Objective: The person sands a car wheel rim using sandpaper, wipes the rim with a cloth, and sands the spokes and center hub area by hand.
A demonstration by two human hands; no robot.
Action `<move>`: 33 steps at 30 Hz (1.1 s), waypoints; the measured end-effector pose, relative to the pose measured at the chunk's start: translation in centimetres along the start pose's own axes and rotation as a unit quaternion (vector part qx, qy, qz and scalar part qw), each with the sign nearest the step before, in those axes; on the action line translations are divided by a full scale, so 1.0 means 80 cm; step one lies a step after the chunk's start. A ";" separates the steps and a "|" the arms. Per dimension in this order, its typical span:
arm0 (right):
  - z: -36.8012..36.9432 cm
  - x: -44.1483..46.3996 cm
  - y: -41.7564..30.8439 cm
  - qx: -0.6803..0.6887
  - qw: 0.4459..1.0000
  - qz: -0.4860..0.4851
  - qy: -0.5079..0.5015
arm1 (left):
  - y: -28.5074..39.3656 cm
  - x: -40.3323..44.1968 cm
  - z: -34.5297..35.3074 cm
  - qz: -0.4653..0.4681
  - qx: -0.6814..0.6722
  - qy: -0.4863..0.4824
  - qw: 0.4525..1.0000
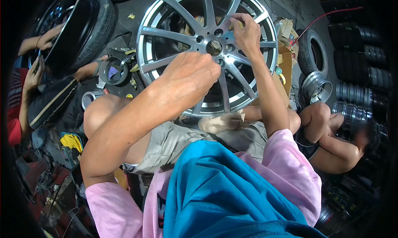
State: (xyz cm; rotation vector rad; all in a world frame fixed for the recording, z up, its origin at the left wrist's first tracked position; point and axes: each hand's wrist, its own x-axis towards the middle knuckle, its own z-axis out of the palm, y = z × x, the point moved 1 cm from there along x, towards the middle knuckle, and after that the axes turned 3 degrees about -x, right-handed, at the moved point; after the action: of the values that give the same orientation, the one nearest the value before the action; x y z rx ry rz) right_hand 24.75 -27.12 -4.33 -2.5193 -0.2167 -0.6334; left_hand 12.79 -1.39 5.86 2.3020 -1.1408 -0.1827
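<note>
A large silver multi-spoke wheel rim (200,29) lies in front of my knees. My left hand (190,72) is closed over the lower spokes, just below the centre hole, its fingertips mostly hidden under the knuckles. Right of the hub, my right hand (245,31) bends over a spoke with thumb and fingertips close together; what they hold, if anything, is too small to make out. A pale cloth (222,122) rests on my lap below the rim's lower edge.
At the left, another person's hands (52,37) hold a dark rim (68,31) beside a tire (99,26). A cardboard box (285,55), a tire (313,51) and a small rim (317,86) stand at the right. Another person (336,142) crouches near stacked rims (354,95).
</note>
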 end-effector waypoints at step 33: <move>0.030 -0.065 -0.041 0.073 0.985 0.146 0.053 | 0.001 -0.007 0.006 0.015 0.005 0.028 0.999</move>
State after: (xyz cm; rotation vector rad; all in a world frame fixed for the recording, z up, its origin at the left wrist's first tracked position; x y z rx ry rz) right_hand 20.20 -23.20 -7.13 -2.3085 0.1393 -0.6070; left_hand 12.19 -1.18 5.44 2.2823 -1.1496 -0.1006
